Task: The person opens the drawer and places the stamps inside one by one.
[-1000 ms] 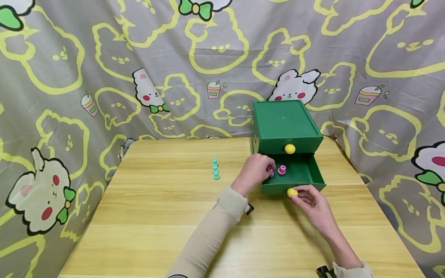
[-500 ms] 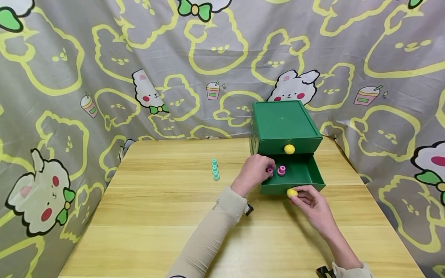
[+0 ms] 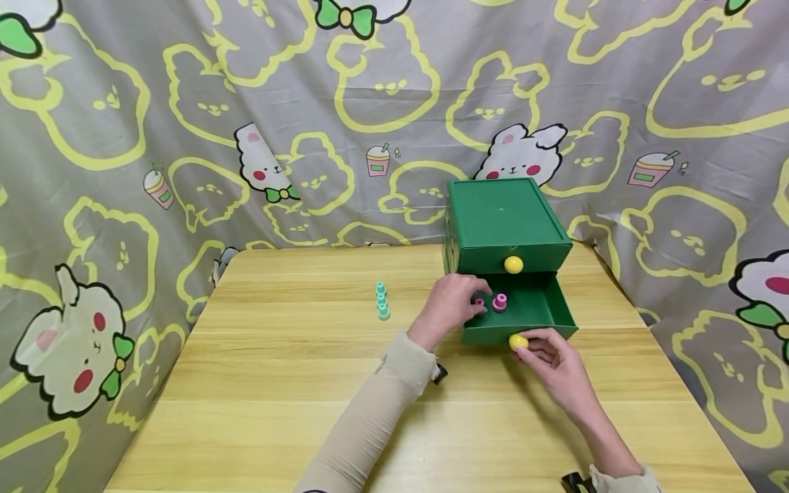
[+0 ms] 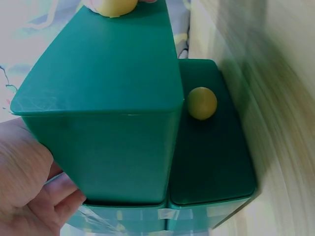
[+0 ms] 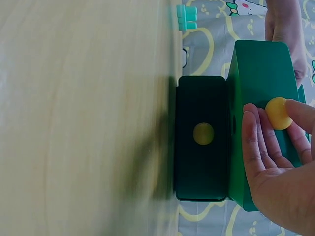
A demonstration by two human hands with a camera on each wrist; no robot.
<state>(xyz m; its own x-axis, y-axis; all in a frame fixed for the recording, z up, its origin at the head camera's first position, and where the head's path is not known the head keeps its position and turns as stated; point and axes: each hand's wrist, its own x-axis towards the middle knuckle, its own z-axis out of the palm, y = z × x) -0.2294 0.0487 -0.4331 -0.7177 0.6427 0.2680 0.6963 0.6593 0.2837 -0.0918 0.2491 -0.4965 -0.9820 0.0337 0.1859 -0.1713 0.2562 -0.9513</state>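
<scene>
A green drawer cabinet stands at the back right, its middle drawer pulled out. Inside that drawer a pink stepped peg stands upright. Left of it is a second pink peg, partly hidden by my left hand, whose thumb and fingers are spread apart around it. My right hand pinches the drawer's yellow knob between thumb and fingers. In the left wrist view, the pulled-out drawer's wall hides the pegs from sight.
Several teal pegs stand in a row on the wooden table, left of the cabinet. The top drawer's knob is above the open drawer. Below it, a closed bottom drawer shows in the right wrist view. A patterned curtain hangs behind.
My left thumb and fingers have parted from the left pink peg, which stays in the drawer. The right hand keeps its hold on the knob.
</scene>
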